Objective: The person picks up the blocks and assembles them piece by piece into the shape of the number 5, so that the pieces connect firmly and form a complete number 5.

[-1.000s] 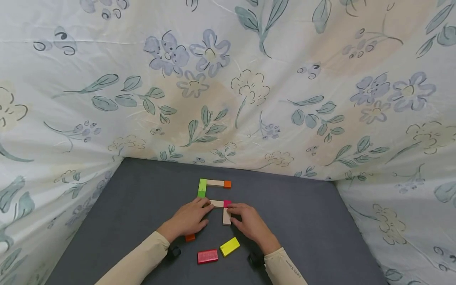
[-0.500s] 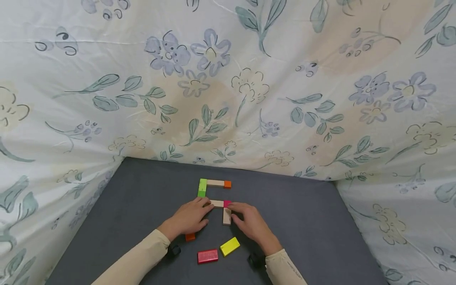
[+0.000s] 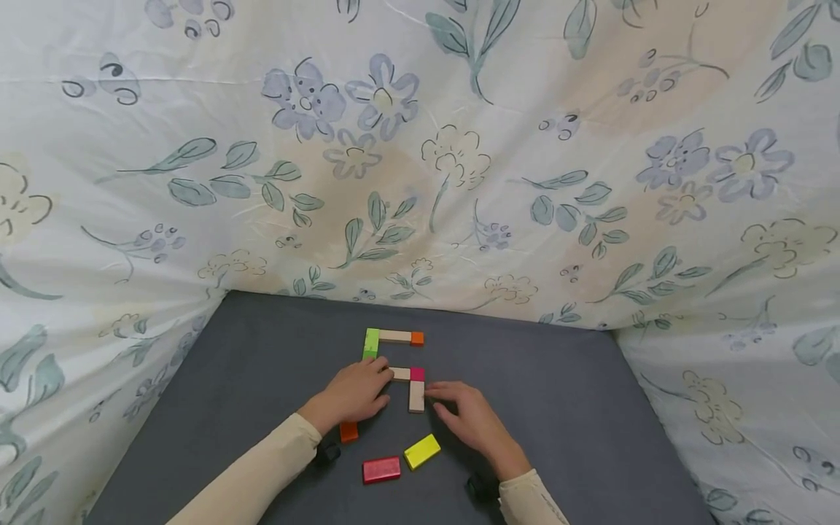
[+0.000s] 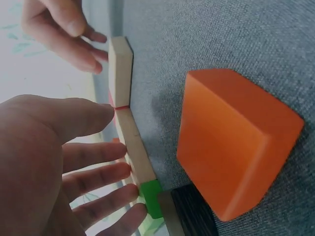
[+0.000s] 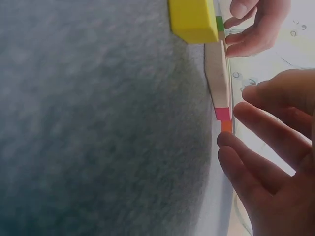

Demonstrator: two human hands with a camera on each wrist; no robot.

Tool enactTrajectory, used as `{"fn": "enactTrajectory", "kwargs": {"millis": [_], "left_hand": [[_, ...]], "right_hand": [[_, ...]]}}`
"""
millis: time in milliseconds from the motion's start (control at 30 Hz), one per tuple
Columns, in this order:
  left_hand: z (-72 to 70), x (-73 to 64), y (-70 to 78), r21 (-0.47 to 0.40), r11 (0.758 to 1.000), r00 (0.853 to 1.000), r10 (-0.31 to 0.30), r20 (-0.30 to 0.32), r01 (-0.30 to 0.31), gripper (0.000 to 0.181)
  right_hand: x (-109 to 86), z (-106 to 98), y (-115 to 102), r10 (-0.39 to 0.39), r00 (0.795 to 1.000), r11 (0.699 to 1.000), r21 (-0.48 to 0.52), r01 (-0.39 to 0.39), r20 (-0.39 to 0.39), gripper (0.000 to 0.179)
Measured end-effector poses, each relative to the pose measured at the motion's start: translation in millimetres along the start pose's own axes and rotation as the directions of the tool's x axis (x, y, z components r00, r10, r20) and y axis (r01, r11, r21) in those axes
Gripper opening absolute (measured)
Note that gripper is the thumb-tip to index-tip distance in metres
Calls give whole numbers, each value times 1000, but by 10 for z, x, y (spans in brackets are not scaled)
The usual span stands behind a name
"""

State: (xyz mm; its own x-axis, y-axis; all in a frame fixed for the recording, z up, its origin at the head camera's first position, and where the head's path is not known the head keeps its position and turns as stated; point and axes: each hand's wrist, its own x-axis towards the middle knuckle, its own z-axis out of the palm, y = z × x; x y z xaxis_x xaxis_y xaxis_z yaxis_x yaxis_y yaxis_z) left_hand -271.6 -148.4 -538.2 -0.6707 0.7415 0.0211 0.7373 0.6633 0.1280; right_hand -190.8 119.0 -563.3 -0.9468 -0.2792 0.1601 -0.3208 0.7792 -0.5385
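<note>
Right hand [image 3: 474, 415] has drawn back off the pink block [image 3: 416, 374], which half a second ago sat partly under its fingertips and now shows whole. Left hand [image 3: 352, 394] has shifted only slightly. The blocks look the same as before.

Right hand: fingers loosely extended, thumb well apart, nothing held. Tips sit just beside the near plank [image 3: 416, 397]; contact, can't tell.

Left hand: nothing gripped either, fingers spread, thumb apart. Tips lie over the left end of the middle plank [image 3: 402, 374] and by the green block [image 3: 370, 355]; whether they press, can't tell.

The figure: light green block [image 3: 372, 340] at the upper left, far plank [image 3: 395, 336] running right from it to a small orange block [image 3: 417, 339]. Below, middle plank meets pink block; near plank comes down from that corner. A dark block [image 4: 194, 211] shows by the green one from the left wrist.

Nearer the person, loose: yellow block [image 3: 422, 452], red block [image 3: 381, 470], large orange block [image 3: 349, 432] beside the left wrist.

My reading: the pink corner is aligned enough to be left alone.
</note>
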Motion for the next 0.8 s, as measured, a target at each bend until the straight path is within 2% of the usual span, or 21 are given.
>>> {"fn": "enactTrajectory", "kwargs": {"millis": [267, 467, 633, 733, 800], "left_hand": [[-30, 37, 14, -37, 999, 999, -34, 3, 34, 39], [-6, 67, -12, -67, 997, 999, -33, 1, 33, 36], [8, 37, 3, -98, 995, 997, -19, -72, 12, 33], [24, -18, 95, -108, 994, 993, 5, -122, -18, 31], [43, -68, 205, -118, 992, 992, 20, -121, -34, 29]], "right_hand": [[-3, -18, 30, -62, 996, 998, -10, 62, 60, 34], [18, -22, 26, -70, 995, 997, -17, 72, 75, 37], [18, -15, 35, -68, 993, 997, -34, 72, 94, 39], [11, -19, 44, -78, 993, 996, -46, 82, 94, 40], [4, -31, 46, -81, 993, 995, -45, 85, 91, 41]]}}
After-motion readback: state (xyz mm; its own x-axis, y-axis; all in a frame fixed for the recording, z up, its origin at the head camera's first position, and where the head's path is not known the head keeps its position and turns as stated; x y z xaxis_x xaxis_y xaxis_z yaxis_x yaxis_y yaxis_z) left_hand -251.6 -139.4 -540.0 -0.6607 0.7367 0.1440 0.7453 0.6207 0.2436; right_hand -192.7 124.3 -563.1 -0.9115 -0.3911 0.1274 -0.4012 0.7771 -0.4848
